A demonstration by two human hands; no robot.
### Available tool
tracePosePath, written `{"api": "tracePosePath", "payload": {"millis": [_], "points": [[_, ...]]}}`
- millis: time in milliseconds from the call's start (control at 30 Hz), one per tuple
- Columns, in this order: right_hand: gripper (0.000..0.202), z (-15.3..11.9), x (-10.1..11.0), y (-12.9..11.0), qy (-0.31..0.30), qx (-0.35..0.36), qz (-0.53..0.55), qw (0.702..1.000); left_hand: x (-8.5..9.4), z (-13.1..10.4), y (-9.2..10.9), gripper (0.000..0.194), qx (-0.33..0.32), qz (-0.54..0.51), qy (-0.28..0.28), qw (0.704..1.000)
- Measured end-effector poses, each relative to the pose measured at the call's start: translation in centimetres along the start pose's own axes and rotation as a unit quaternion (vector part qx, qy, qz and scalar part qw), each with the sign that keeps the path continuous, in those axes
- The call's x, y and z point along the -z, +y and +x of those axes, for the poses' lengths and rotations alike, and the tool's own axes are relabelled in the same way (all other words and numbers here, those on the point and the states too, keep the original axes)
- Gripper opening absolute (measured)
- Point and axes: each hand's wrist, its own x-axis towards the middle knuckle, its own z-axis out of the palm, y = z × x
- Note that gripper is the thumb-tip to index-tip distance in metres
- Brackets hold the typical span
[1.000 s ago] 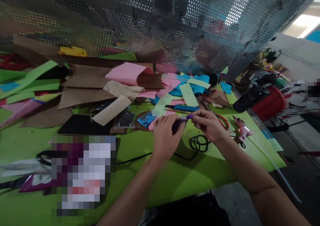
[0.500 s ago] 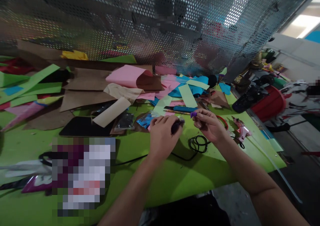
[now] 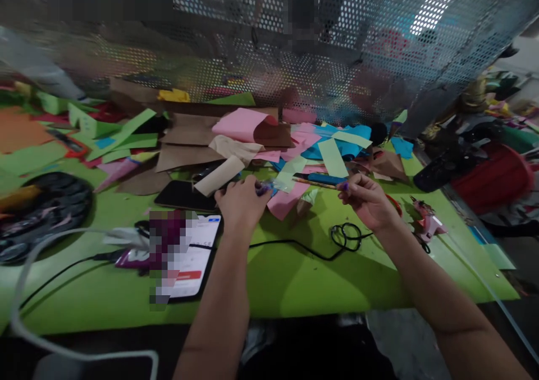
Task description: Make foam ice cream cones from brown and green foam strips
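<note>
My left hand (image 3: 243,205) is palm down, its fingers bent over the spot beside the dark phone-like slab. A dark purple bundle (image 3: 263,188) shows between its thumb and forefinger; most of it is hidden by the hand. A clear plastic packet (image 3: 278,186) lies just right of that hand. My right hand (image 3: 367,201) is raised over the table's right half, thumb and fingertips pinched on a small purple piece (image 3: 343,187). Behind the pinch lies a thin patterned stick (image 3: 315,183), next to a blue cutter-like tool (image 3: 322,177).
A pink glue gun (image 3: 432,223) stands at the right, near a looped black cord (image 3: 345,237). Paper and felt scraps (image 3: 242,126) pile along the perforated metal panel (image 3: 269,49). A lit phone (image 3: 196,276), a power strip (image 3: 132,258) and a round black tray (image 3: 80,200) occupy the left.
The view has swung left, bringing the black tray in. My left hand has moved left, away from my right hand, toward the packets. My right hand keeps its pinch on the purple piece.
</note>
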Motion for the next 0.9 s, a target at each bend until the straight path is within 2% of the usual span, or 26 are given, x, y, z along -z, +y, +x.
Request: {"api": "tracePosePath", "payload": {"millis": [167,233,333,500,600,700,733,800,900], "points": [[0.043,0.0,-0.2,-0.1,-0.002,0.001,0.011,1.000,-0.1,0.0,0.1,0.040,0.005,-0.010,-0.017,1.000],[0.047,0.1,-0.3,-0.1,-0.008,0.004,0.003,1.000,-0.1,0.0,0.2,0.043,0.011,-0.017,-0.012,1.000],[0.040,0.2,-0.2,0.0,-0.014,-0.001,-0.017,1.000,-0.1,0.0,0.2,0.045,0.011,-0.025,0.007,1.000],[0.046,0.4,0.0,0.3,-0.014,0.000,0.007,1.000,0.3,-0.1,0.7,0.049,0.013,-0.073,0.097,0.992],[0.049,0.2,-0.3,0.3,-0.018,0.003,0.024,1.000,0.4,-0.6,1.6,0.040,-0.015,-0.154,0.163,0.974],[0.045,-0.3,-0.9,0.1,-0.041,0.012,0.003,0.999,0.1,-1.8,3.4,0.030,-0.074,-0.279,0.184,0.940],[0.042,-0.6,-1.2,0.0,-0.051,0.024,-0.013,0.998,0.0,-2.3,4.4,0.029,-0.087,-0.334,0.166,0.924],[0.035,-1.3,-2.0,0.1,-0.068,0.074,-0.056,0.993,-0.2,-3.4,6.4,0.031,-0.083,-0.467,0.100,0.875],[0.019,-3.1,-3.5,0.9,-0.078,0.205,-0.171,0.961,0.4,-4.6,9.3,0.039,-0.013,-0.645,-0.049,0.762]]}}
